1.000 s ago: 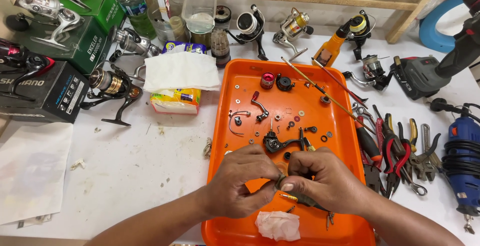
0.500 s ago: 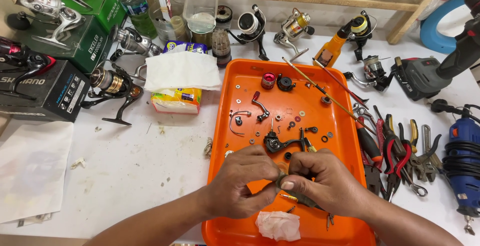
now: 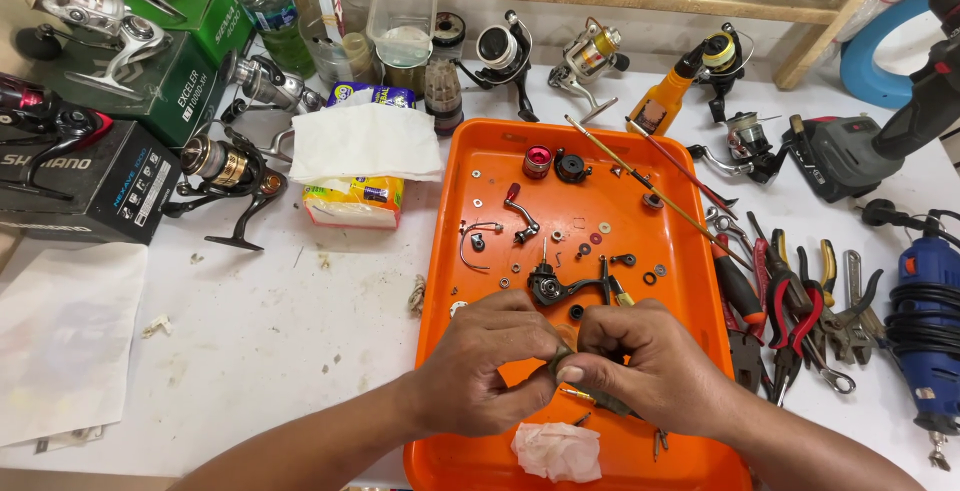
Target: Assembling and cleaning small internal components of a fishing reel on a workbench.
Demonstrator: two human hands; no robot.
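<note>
orange tray [image 3: 690, 281] under both hands, left hand [image 3: 485, 361] and right hand [image 3: 650, 366] pinched closed together on small dark part [image 3: 558, 359]; crumpled tissue [image 3: 556, 451] just below.

place: repair workshop | signs: pliers [image 3: 800, 316], fishing reels [image 3: 590, 56], orange parts tray [image 3: 690, 251], rotary tool [image 3: 925, 321]

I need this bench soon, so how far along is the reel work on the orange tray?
Already apart: washers, a red knob and a black frame piece lie loose on the orange tray. In hand: left hand and right hand pinch one small dark part between fingertips. Left: every loose piece is unassembled, so much seems to remain.
</note>
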